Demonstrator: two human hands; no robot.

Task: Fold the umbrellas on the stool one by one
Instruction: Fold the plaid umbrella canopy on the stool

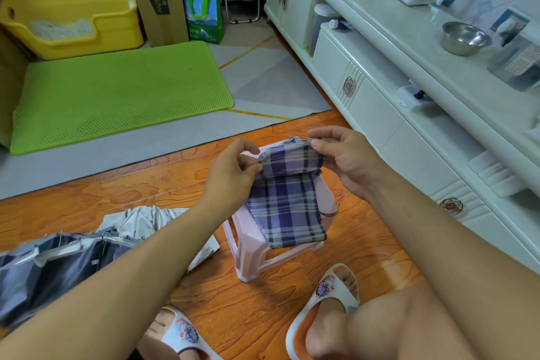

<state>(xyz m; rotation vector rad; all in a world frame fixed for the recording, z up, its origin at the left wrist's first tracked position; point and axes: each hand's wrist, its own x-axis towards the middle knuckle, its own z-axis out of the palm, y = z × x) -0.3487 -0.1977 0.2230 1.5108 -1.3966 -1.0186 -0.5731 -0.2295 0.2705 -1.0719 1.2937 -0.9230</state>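
Both hands hold a plaid umbrella sleeve above a small pink stool on a wooden floor.

The white cabinet (380, 114) runs along the right side, its drawer fronts near the right forearm, while the orange wooden floor (117, 190) lies bare to the left of the stool and between it and the grey mat (87, 152). A grey umbrella (67, 260) sprawls opened on the floor at lower left, under the left forearm. The pink stool (251, 245) stands between the two sandalled feet and the mat, its near corner clear of both. The plaid sleeve (287, 207) hangs over the stool top; the left hand (230, 172) pinches its upper left edge, and the right hand (347, 161) pinches its upper right edge, with the cloth stretched between them.
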